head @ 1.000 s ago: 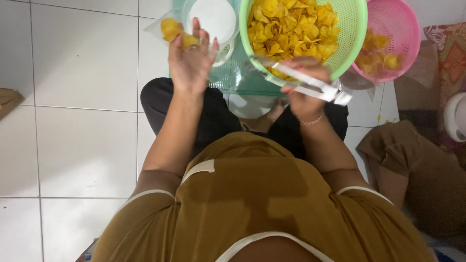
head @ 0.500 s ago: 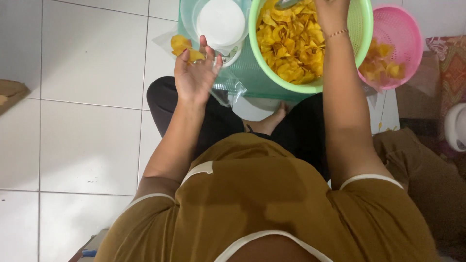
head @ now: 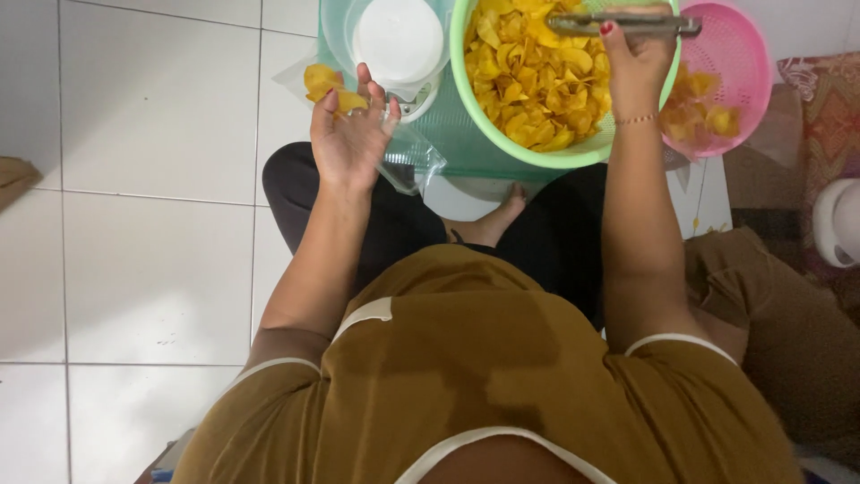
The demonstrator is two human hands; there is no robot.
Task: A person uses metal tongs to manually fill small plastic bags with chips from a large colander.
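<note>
Left hand (head: pixel 349 134) palm up, fingers spread, touching a clear plastic bag (head: pixel 408 157) holding a few yellow chips (head: pixel 327 85); right hand (head: pixel 638 63) closed around metal tongs (head: pixel 623 24) over the green basket (head: pixel 573 159) of chips; advisable: hold the bag mouth wide, carry small loads.

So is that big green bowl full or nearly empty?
Full: the green bowl is heaped with yellow chips nearly to its rim, where the right hand holds metal tongs.

green bowl (head: pixel 573 159) top cut off | pink basket (head: pixel 748 54) rim cut | tongs (head: pixel 627 24) tips unclear
</note>
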